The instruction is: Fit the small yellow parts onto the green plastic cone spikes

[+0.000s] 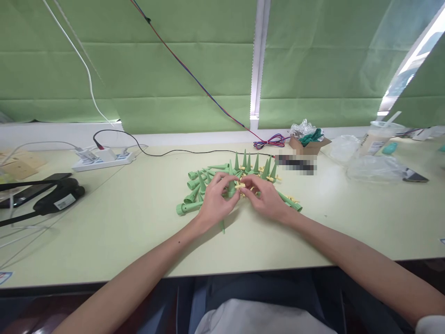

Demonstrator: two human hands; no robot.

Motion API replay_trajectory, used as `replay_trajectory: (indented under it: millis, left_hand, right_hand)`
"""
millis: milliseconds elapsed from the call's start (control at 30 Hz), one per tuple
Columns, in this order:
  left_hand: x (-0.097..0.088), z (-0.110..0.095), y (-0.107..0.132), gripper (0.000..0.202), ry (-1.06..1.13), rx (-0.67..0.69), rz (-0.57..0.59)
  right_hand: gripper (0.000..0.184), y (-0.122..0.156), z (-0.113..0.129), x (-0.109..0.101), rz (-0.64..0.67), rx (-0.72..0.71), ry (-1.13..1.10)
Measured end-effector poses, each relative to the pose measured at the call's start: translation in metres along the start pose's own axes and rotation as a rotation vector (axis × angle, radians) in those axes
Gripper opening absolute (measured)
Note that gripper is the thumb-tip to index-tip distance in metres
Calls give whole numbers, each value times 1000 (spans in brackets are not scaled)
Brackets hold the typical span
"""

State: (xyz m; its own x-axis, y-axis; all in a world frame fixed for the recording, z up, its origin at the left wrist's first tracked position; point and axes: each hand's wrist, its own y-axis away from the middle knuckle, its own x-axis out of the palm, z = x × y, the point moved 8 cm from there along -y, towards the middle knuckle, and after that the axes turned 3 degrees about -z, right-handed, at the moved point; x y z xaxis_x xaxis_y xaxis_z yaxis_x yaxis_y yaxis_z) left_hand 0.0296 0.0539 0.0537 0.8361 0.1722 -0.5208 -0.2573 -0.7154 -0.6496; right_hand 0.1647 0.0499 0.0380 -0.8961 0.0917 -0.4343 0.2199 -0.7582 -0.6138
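Note:
My left hand and my right hand meet over a heap of green plastic cone spikes on the pale green table. The left fingers curl round an upright green spike. The right fingers pinch a small yellow piece against that spike's top. Several spikes stand upright behind the hands; others lie flat to the left. More small yellow pieces lie scattered among them.
A white power strip with cables lies at the back left, a black device with straps further left. At the back right are a small cardboard box, clear plastic bags, a drink cup and a phone.

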Motion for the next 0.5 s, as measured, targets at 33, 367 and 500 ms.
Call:
replay_trajectory:
  millis: [33,367,500]
  left_hand:
    - [0,0,0,22,1,1,2]
    - [1,-3,0,19,9,17,12]
    - [1,-5,1,20,16,15,23]
  right_hand:
    - [13,0,-1,0,2,2,0]
    - [15,-1,-3,0,17,31,30]
    - [21,-1,-3,1,24,28,77]
